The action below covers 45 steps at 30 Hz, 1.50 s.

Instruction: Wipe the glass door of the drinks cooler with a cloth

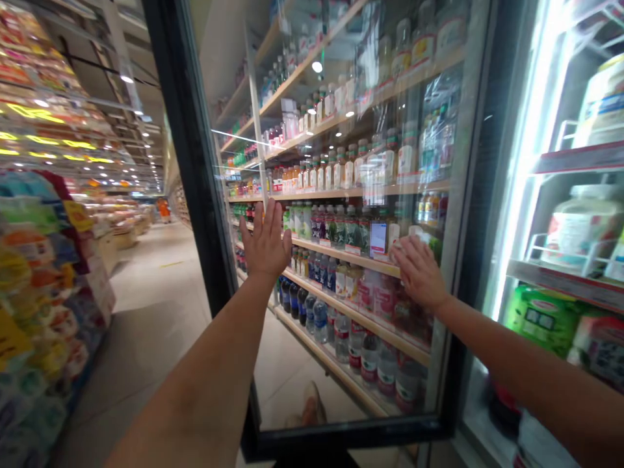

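A glass cooler door [351, 426] with a dark frame stands open before me. My left hand [266, 244] lies flat on the upper left of the pane, fingers spread and holding nothing. On the right side of the same glass, my right hand [420, 272] presses with its fingers together and slightly bent. A bit of white cloth or tissue [398, 247] peeks out at its fingertips, mostly hidden under the hand. Rows of bottled drinks [341, 224] on wooden shelves show in the pane, along with light reflections.
At right is the lit cooler interior, with white jars [580, 224] and green packs [541, 315] on shelves. Stacked colourful packages [43, 279] stand at left beside an aisle floor [168, 286]. A person in orange [164, 209] is far off. A foot [314, 403] shows low in the glass.
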### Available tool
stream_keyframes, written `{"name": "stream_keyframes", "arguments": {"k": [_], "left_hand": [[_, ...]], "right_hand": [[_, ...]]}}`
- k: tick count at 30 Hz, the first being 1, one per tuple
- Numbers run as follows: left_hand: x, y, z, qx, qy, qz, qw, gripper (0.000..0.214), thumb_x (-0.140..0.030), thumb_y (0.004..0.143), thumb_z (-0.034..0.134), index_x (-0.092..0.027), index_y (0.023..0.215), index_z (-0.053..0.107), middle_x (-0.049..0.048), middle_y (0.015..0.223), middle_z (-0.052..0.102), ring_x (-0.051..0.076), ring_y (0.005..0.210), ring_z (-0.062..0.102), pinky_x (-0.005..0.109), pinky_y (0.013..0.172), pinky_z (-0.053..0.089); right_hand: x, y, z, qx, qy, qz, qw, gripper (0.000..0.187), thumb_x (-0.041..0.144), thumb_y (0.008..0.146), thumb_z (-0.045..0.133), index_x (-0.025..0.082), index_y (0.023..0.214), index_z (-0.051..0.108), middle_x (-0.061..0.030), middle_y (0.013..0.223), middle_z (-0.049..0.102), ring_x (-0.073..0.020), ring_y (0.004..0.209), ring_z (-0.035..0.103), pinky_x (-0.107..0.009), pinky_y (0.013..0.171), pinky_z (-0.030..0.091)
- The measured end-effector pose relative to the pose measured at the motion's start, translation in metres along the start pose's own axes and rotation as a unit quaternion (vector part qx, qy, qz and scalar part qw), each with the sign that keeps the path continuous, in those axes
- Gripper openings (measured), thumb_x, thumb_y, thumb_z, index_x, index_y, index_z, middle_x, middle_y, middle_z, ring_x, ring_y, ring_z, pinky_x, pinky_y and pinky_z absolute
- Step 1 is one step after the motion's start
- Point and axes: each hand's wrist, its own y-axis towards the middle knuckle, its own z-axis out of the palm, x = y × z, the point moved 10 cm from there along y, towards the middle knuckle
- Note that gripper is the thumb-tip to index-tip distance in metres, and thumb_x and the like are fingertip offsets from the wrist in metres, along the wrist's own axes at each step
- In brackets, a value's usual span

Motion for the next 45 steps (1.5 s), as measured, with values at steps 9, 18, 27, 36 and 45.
{"name": "stream_keyframes", "arguments": {"k": [9, 18, 27, 36, 45], "left_hand": [[0.0, 0.002, 0.003, 0.016, 0.005, -0.008, 1.0, 0.067, -0.032, 0.098, 0.046, -0.015, 0.161, 0.031, 0.0105, 0.167, 0.029, 0.028, 0.159, 0.015, 0.053, 0.128, -0.008], [-0.001, 0.0, -0.001, 0.002, 0.025, 0.005, 1.0, 0.064, -0.033, 0.1, 0.044, -0.014, 0.16, 0.034, 0.0123, 0.166, 0.031, 0.029, 0.158, 0.019, 0.054, 0.129, -0.004], [-0.002, 0.0, -0.006, -0.021, 0.027, 0.019, 0.999, 0.061, -0.035, 0.101, 0.042, -0.014, 0.158, 0.038, 0.0153, 0.163, 0.037, 0.031, 0.156, 0.024, 0.058, 0.128, 0.003], [-0.001, -0.002, -0.005, -0.032, 0.038, 0.026, 0.998, 0.06, -0.035, 0.102, 0.041, -0.016, 0.159, 0.036, 0.0142, 0.163, 0.036, 0.029, 0.157, 0.022, 0.058, 0.128, 0.003], [-0.003, -0.003, -0.005, -0.037, 0.048, 0.036, 0.997, 0.06, -0.034, 0.103, 0.041, -0.015, 0.16, 0.034, 0.0151, 0.163, 0.035, 0.029, 0.157, 0.02, 0.058, 0.128, 0.003]], "right_hand": [[-0.07, 0.013, -0.021, -0.106, 0.01, 0.176, 0.979, 0.052, 0.024, 0.102, 0.042, 0.02, 0.154, 0.045, -0.0164, 0.156, 0.046, -0.0325, 0.151, 0.035, -0.06, 0.119, 0.035], [-0.062, 0.109, -0.01, -0.125, 0.049, 0.15, 0.979, 0.055, 0.019, 0.098, 0.037, 0.02, 0.152, 0.046, -0.0123, 0.157, 0.043, -0.0322, 0.152, 0.03, -0.061, 0.124, 0.03], [-0.037, 0.248, 0.01, -0.137, 0.085, 0.077, 0.984, 0.058, 0.017, 0.094, 0.044, 0.022, 0.152, 0.042, -0.0092, 0.156, 0.042, -0.0345, 0.151, 0.029, -0.067, 0.125, 0.022], [0.062, 0.245, 0.018, -0.07, 0.137, 0.005, 0.988, 0.048, 0.014, 0.093, 0.048, 0.016, 0.141, 0.056, -0.0103, 0.156, 0.047, -0.0315, 0.151, 0.031, -0.055, 0.126, 0.025], [0.139, 0.186, 0.039, 0.0, 0.175, -0.147, 0.973, 0.056, 0.014, 0.094, 0.049, 0.014, 0.151, 0.048, -0.0116, 0.157, 0.047, -0.0264, 0.154, 0.03, -0.05, 0.127, 0.027]]}}
